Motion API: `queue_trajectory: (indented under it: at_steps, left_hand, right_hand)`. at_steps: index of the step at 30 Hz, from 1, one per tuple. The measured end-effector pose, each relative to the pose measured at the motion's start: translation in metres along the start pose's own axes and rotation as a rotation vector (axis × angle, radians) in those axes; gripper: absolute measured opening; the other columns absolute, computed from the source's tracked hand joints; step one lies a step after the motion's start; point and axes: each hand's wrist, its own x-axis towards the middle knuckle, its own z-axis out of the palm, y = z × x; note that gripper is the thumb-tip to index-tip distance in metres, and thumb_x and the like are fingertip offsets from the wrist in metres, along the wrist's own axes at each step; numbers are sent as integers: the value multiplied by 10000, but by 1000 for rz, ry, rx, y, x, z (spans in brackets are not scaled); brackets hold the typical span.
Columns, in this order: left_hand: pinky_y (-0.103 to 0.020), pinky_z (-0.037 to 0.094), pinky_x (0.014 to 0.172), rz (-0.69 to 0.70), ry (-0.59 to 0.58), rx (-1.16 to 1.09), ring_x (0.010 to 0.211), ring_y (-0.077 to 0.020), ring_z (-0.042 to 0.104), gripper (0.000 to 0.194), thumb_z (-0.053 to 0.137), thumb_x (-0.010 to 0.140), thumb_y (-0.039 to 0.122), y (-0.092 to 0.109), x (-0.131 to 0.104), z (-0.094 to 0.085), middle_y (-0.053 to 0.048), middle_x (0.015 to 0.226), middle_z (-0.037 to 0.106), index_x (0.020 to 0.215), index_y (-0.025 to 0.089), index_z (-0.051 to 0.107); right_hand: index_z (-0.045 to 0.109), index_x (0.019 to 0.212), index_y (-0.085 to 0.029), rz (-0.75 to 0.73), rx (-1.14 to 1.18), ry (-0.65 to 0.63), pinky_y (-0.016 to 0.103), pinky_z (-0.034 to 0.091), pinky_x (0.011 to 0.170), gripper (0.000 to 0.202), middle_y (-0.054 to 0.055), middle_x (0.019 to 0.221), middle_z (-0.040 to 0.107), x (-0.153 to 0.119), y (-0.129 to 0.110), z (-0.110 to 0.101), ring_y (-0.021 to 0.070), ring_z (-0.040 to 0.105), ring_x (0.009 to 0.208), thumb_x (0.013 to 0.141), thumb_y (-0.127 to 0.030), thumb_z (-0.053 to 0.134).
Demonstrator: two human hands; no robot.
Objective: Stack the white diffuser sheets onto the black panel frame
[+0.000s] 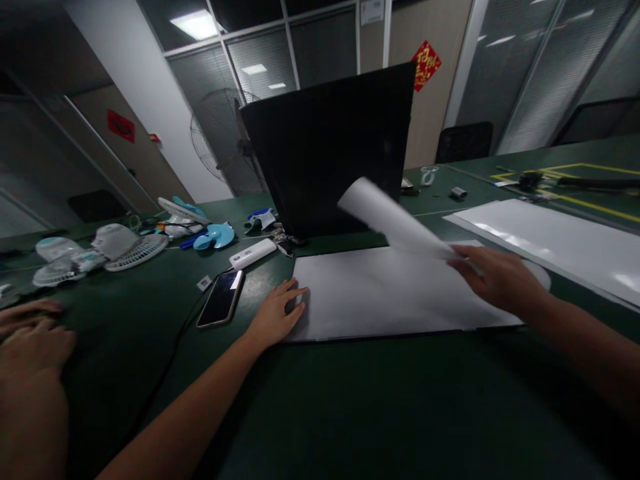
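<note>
My left hand [280,310] rests with fingers spread on the left edge of a flat white sheet [350,293]. A thin dark edge shows under that sheet along its front. My right hand [500,277] is closed in a pinch on a curled white sheet [395,217], raised at a slant above the flat one. Whether the two are separate sheets or one folded back, I cannot tell. Right behind them a large black panel [335,153] stands upright, tilted slightly back.
Left of my left hand lie a phone [221,298], a cable and a white oblong device [253,254]. Fan parts [137,250] and a blue fan blade [215,236] sit farther left, near another person's hands [35,333]. White glossy boards [560,233] lie at right.
</note>
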Motion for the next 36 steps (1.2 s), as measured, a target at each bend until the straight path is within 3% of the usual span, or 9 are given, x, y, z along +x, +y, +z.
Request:
queue_trajectory:
  at_steps: [3, 8, 12, 16, 21, 25, 29, 33, 36]
  left_hand:
    - [-586, 258, 1275, 19, 1, 13, 1528, -326, 405, 501, 520, 968, 390, -1, 1, 0, -127, 1636, 454, 1422, 208, 631]
    - [-523, 300, 1276, -17, 66, -34, 1514, -280, 434, 532, 403, 1009, 365, -4, 2, 3, -134, 1601, 503, 1469, 146, 558]
    - [-503, 345, 1257, -41, 100, -85, 1488, -270, 474, 564, 299, 1049, 425, -3, 2, 3, -127, 1563, 551, 1464, 146, 559]
    - [-518, 349, 1251, -51, 86, -73, 1474, -313, 484, 675, 406, 1008, 549, 0, 1, 0, -173, 1573, 527, 1494, 99, 532]
    - [-509, 328, 1260, -41, 36, -5, 1495, -329, 456, 638, 524, 950, 528, 0, 1, -1, -155, 1633, 452, 1460, 154, 608]
    - [-518, 346, 1251, -64, 24, 17, 1484, -341, 471, 573, 560, 942, 513, 1, 0, -2, -115, 1640, 451, 1427, 222, 654]
    - [-523, 400, 1222, -70, 41, 5, 1454, -352, 509, 533, 592, 936, 518, 4, -1, -4, -105, 1605, 501, 1367, 224, 700]
    - [-515, 425, 1208, -83, 65, -10, 1416, -336, 554, 486, 585, 948, 516, 5, -1, -5, -98, 1573, 543, 1307, 226, 736]
    - [-509, 419, 1214, -86, 93, -18, 1396, -317, 577, 452, 578, 955, 524, 3, 0, -4, -83, 1555, 564, 1263, 245, 756]
  right_hand:
    - [655, 1406, -267, -207, 157, -221, 473, 594, 855, 440, 94, 1194, 758, -2, -17, 6, 270, 726, 1001, 1035, -425, 480]
    - [682, 1407, -310, -302, 302, -489, 547, 528, 1071, 449, 56, 1422, 667, -3, -39, 20, 297, 652, 1257, 994, -444, 570]
    - [598, 1498, -336, -346, 347, -535, 545, 451, 1172, 550, 24, 1561, 544, -4, -46, 27, 293, 536, 1409, 964, -460, 632]
    - [555, 1530, -348, -398, 356, -561, 538, 439, 1185, 560, 10, 1590, 510, -6, -50, 27, 278, 505, 1439, 979, -432, 618]
    - [533, 1545, -363, -418, 330, -577, 545, 423, 1196, 552, -5, 1605, 494, -6, -48, 29, 277, 478, 1459, 999, -433, 584]
    - [555, 1521, -346, -176, 121, -377, 566, 332, 1242, 514, 16, 1584, 522, -4, 2, 29, 288, 442, 1481, 1028, -474, 492]
    - [485, 1555, -96, 260, -251, -148, 563, 298, 1234, 710, 226, 1601, 447, -19, 97, 21, 363, 351, 1519, 1018, -553, 397]
    - [489, 1534, -47, 819, -428, -290, 732, 302, 1121, 977, 332, 1572, 415, -46, 168, 17, 497, 339, 1479, 920, -790, 327]
    - [519, 1526, -111, 988, -337, -445, 715, 368, 1064, 1001, 318, 1536, 465, -52, 178, 19, 500, 440, 1402, 892, -842, 264]
